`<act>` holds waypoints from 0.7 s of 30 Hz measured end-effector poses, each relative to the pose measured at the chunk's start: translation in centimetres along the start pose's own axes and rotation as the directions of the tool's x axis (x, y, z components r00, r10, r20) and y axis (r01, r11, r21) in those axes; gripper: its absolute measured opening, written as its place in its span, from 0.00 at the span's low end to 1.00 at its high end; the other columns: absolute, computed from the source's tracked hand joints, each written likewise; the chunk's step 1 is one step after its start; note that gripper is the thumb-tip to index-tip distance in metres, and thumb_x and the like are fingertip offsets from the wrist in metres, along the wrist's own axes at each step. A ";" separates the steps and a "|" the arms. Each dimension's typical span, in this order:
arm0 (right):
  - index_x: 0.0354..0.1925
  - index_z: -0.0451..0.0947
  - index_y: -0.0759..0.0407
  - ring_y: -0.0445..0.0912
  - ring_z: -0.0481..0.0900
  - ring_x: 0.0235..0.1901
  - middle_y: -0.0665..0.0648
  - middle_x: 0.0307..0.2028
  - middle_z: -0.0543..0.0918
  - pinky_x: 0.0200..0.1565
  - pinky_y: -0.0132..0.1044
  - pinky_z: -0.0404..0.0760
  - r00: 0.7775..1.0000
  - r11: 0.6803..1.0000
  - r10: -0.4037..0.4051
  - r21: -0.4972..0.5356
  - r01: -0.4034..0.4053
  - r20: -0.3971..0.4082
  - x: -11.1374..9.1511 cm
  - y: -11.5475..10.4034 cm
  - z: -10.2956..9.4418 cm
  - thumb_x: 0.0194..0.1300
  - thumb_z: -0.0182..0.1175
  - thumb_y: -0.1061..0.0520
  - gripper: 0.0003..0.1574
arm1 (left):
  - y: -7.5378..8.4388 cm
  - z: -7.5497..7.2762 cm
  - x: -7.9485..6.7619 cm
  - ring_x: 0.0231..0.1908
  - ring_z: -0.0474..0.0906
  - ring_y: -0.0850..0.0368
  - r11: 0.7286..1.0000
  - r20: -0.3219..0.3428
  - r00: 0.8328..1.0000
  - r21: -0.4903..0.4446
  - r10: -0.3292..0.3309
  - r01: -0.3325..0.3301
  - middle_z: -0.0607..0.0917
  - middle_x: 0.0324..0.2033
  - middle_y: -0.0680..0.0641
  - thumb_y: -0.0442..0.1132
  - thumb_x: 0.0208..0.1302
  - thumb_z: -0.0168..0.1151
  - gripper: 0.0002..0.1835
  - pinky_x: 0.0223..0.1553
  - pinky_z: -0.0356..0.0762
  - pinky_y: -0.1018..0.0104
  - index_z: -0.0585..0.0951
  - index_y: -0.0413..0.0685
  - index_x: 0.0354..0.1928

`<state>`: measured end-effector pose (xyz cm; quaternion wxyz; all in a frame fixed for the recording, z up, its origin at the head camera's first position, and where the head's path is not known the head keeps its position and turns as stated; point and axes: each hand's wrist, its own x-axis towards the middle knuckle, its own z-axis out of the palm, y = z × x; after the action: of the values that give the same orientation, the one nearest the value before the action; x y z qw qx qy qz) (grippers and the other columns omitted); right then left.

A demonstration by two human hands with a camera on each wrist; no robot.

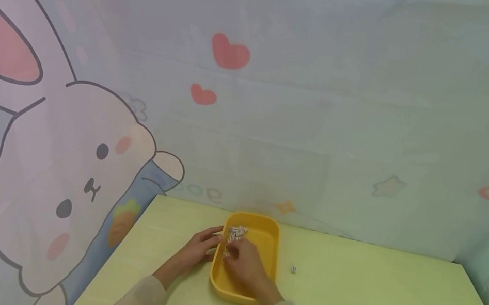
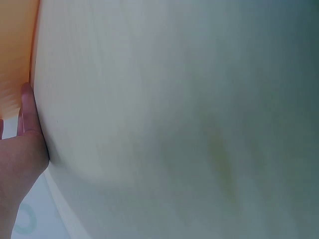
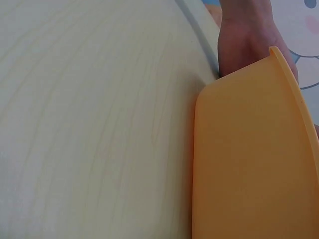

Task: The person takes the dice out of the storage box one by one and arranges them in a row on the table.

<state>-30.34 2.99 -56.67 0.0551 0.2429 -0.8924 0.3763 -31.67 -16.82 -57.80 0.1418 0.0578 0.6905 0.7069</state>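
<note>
A yellow plastic tray (image 1: 268, 265) stands on the table, and several small white tiles (image 1: 239, 231) with dark and reddish marks lie along its left inner side. My left hand (image 1: 200, 248) rests at the tray's left side, fingers extended against its outer wall; the left wrist view shows them beside the orange-looking wall (image 2: 15, 55). Into the tray reaches my right hand (image 1: 244, 263), fingers bent down among the tiles; whether they pinch one is hidden. The right wrist view shows the tray's outer wall (image 3: 254, 159), with part of a hand behind it.
One small marked tile (image 1: 293, 269) lies on the table just right of the tray. The pale yellow-green table (image 1: 374, 301) extends far to the right. Behind it hangs a cloth backdrop (image 1: 298, 103) printed with a rabbit, hearts and stars.
</note>
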 end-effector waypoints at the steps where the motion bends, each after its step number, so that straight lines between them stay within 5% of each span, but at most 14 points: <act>1: 0.48 0.86 0.68 0.50 0.80 0.41 0.59 0.42 0.85 0.50 0.48 0.84 1.000 1.000 -0.004 -0.007 0.004 -0.001 -0.1 0.0 0.0 0.63 0.72 0.64 0.15 | 0.0 0.0 0.0 0.62 0.80 0.47 1.000 -0.001 1.000 -0.003 -0.002 0.002 0.76 0.69 0.33 0.47 0.83 0.56 0.31 0.58 0.85 0.54 0.66 0.41 0.79; 14: 0.42 0.87 0.67 0.51 0.80 0.39 0.57 0.38 0.84 0.49 0.49 0.83 0.999 0.996 -0.029 -0.086 0.031 0.023 0.0 0.0 0.4 0.64 0.70 0.66 0.08 | -0.3 -0.1 0.1 0.65 0.78 0.44 1.000 0.003 1.000 0.008 0.010 -0.011 0.75 0.70 0.32 0.48 0.83 0.56 0.31 0.61 0.83 0.51 0.66 0.41 0.80; 21: 0.33 0.81 0.60 0.44 0.71 0.31 0.51 0.30 0.76 0.36 0.38 0.76 0.998 0.995 -0.022 -0.097 0.027 0.057 0.1 0.2 0.5 0.61 0.72 0.66 0.07 | -0.2 -0.1 0.2 0.66 0.77 0.43 1.000 0.007 1.000 0.017 0.001 -0.001 0.73 0.72 0.33 0.49 0.83 0.56 0.32 0.62 0.82 0.50 0.66 0.42 0.80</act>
<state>-30.45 2.75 -57.13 0.0464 0.2612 -0.9080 0.3244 -31.87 -16.88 -57.98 0.1435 0.0619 0.6957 0.7011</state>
